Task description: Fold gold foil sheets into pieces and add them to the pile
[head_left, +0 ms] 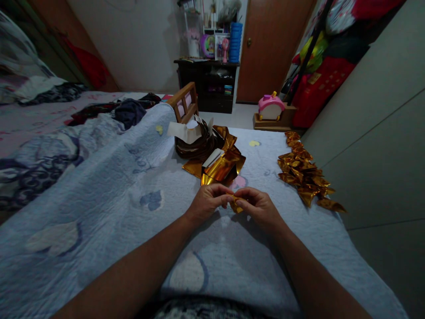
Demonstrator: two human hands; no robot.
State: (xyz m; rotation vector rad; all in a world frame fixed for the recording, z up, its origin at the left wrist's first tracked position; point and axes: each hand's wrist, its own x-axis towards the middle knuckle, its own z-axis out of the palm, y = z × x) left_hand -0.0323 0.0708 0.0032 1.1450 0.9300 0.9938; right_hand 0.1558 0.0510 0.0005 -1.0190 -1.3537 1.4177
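Observation:
Both my hands meet above the bed cover, pinching one small piece of gold foil paper between thumbs and fingertips. My left hand grips its left edge, and my right hand has the right side. Fingers hide much of the piece. Just beyond my hands lies a heap of shiny gold foil sheets, some curled with a white side showing. Against it rests a dark, round stack of papers with a pale sheet on top. To the right, folded gold foil pieces form a long pile.
A blue patterned quilt covers the bed under everything. Clothes lie at the left. Past the bed stand a wooden rail, a dark cabinet and a pink toy. Pale cabinet panels rise along the right edge.

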